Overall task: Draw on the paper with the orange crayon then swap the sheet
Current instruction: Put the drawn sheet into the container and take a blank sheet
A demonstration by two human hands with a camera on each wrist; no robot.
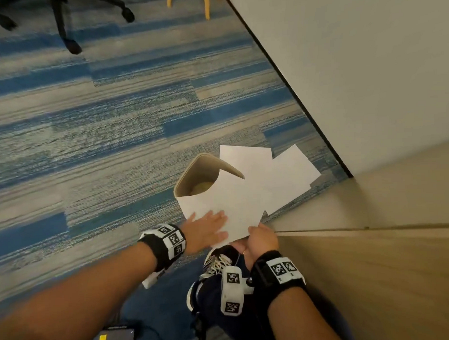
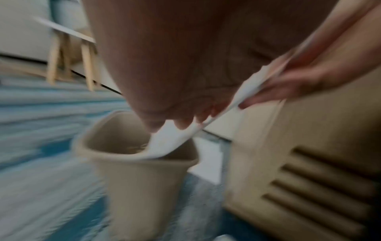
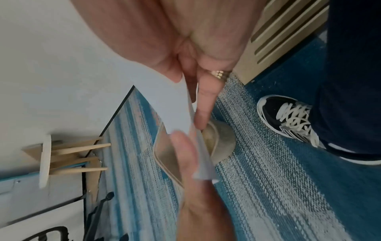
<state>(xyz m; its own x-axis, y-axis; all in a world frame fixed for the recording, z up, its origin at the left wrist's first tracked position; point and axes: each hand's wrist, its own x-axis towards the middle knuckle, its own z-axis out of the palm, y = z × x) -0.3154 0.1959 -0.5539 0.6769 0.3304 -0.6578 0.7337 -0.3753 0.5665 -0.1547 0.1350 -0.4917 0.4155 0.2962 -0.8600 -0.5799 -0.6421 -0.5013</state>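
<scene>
1. A person leans over a tan waste bin [image 1: 193,171] on blue striped carpet [image 1: 90,149], holding several white paper sheets [image 1: 247,189] fanned out above the bin's open mouth, beside a wood-grain cabinet [image 1: 375,279].
2. The right hand [image 1: 261,239] pinches the near edge of the sheets, thumb on top and fingers beneath; the wrist view shows a ringed finger pressed along the paper's underside.
3. The left hand [image 1: 207,229] lies flat on top of the near corner, fingers straight, pressing rather than gripping.
4. The paper looks light, thin and floppy: its far end droops toward the bin in the left wrist view, so a hold at one edge would probably let it sag or slide apart. Two-handed support near the edge seems the safer hold.
5. Inside the bin, something pale and rounded sits at the bottom; what it is cannot be told.
6. No orange crayon is in sight. The swap stage appears underway.
</scene>
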